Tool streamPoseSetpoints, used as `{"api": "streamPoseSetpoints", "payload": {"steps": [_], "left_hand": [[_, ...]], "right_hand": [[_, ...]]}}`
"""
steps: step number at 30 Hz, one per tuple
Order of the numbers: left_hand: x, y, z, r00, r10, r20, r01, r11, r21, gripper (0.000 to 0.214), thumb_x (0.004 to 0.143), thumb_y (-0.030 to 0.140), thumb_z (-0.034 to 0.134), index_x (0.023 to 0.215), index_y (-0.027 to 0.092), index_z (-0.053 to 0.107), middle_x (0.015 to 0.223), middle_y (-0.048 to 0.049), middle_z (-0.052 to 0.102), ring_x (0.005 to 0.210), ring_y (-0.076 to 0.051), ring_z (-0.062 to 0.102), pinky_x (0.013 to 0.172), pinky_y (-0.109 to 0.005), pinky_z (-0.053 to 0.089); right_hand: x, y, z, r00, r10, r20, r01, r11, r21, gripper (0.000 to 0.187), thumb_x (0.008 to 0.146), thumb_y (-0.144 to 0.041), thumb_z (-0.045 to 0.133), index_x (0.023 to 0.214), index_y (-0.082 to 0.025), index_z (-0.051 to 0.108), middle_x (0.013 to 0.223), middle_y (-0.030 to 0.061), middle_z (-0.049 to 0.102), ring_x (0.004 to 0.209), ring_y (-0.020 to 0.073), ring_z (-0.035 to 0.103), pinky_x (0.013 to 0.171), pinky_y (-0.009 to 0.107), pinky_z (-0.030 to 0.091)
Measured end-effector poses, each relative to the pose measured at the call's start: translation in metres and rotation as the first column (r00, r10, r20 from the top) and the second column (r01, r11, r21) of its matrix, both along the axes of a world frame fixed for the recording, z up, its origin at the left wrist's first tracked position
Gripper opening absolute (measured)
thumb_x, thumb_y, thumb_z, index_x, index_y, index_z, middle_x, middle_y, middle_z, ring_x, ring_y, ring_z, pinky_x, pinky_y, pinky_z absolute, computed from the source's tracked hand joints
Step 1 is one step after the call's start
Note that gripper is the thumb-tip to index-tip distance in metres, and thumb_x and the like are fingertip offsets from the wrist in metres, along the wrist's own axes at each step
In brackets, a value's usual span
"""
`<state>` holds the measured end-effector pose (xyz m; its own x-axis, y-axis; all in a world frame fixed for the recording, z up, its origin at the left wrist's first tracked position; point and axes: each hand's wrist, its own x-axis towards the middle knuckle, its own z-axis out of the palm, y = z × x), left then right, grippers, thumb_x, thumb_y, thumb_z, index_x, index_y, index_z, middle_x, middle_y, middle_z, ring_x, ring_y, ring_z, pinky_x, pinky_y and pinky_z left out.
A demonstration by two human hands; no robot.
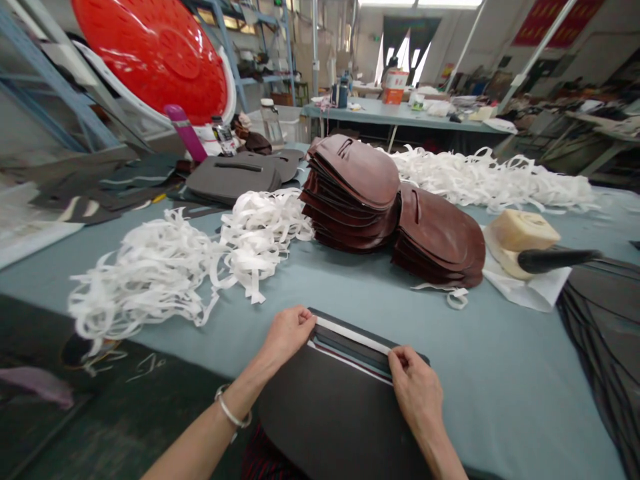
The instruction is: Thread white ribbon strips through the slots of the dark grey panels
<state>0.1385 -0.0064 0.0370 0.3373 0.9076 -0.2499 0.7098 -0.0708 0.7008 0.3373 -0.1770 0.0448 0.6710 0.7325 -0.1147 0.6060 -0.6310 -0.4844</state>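
Observation:
A dark leather panel [330, 413] lies in front of me on the table edge, with a slot near its far edge. A narrow white strip [353, 335] runs along that far edge. My left hand [286, 335] grips the strip's left end against the panel. My right hand [415, 381] pinches the strip's right end. Beyond the panel, two stacks of reddish-brown leather panels [353, 180] sit side by side, and a loose heap of white strips [150, 280] lies to the left.
The grey-blue covered table [320, 300] holds more white strips [490, 180] behind the stacks, a cream block [523, 230] with a black-handled tool [555, 260], and dark panels [233, 177]. A dark layered stack [600, 320] lies at right. Another table [400, 115] stands behind.

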Motion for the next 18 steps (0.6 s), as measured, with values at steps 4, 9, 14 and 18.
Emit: {"api": "streamPoseSetpoints", "payload": {"steps": [4, 9, 14, 18], "left_hand": [[0.0013, 0.0029, 0.0004, 0.999, 0.021, -0.037, -0.021, 1.000, -0.008, 0.025, 0.074, 0.040, 0.054, 0.071, 0.019, 0.066, 0.063, -0.0003, 0.067, 0.060, -0.016, 0.060, 0.057, -0.024, 0.037], [0.0017, 0.0053, -0.0003, 0.998, 0.002, -0.068, -0.003, 1.000, -0.026, 0.028, 0.073, 0.044, 0.054, 0.071, 0.019, 0.065, 0.061, 0.0003, 0.067, 0.059, -0.016, 0.059, 0.057, -0.023, 0.036], [0.0017, 0.0064, -0.0014, 0.995, -0.038, -0.090, 0.034, 0.998, -0.045, 0.033, 0.073, 0.049, 0.051, 0.071, 0.019, 0.064, 0.059, 0.0014, 0.066, 0.057, -0.016, 0.058, 0.055, -0.023, 0.035], [0.0011, 0.0087, -0.0002, 0.992, -0.055, -0.116, 0.047, 0.997, -0.067, 0.035, 0.072, 0.052, 0.051, 0.070, 0.019, 0.063, 0.052, 0.0031, 0.060, 0.051, -0.014, 0.053, 0.051, -0.023, 0.032]], "right_hand": [[-0.0005, 0.0038, 0.0014, 0.999, -0.054, 0.003, 0.054, 0.998, -0.038, 0.024, 0.084, -0.039, 0.044, 0.072, -0.026, 0.061, 0.063, -0.0002, 0.063, 0.059, 0.0174, 0.057, 0.053, 0.026, 0.033], [-0.0029, 0.0070, 0.0045, 0.994, -0.107, -0.007, 0.106, 0.993, -0.045, 0.021, 0.082, -0.036, 0.047, 0.072, -0.025, 0.061, 0.064, -0.0003, 0.064, 0.059, 0.0164, 0.057, 0.052, 0.026, 0.031], [-0.0049, 0.0085, 0.0058, 0.988, -0.155, -0.004, 0.154, 0.986, -0.060, 0.019, 0.082, -0.033, 0.049, 0.071, -0.025, 0.062, 0.064, -0.0011, 0.065, 0.061, 0.0151, 0.058, 0.054, 0.026, 0.030], [-0.0047, 0.0084, 0.0071, 0.985, -0.172, -0.028, 0.170, 0.983, -0.067, 0.019, 0.083, -0.033, 0.050, 0.072, -0.025, 0.063, 0.065, -0.0017, 0.066, 0.061, 0.0150, 0.059, 0.055, 0.025, 0.030]]}}
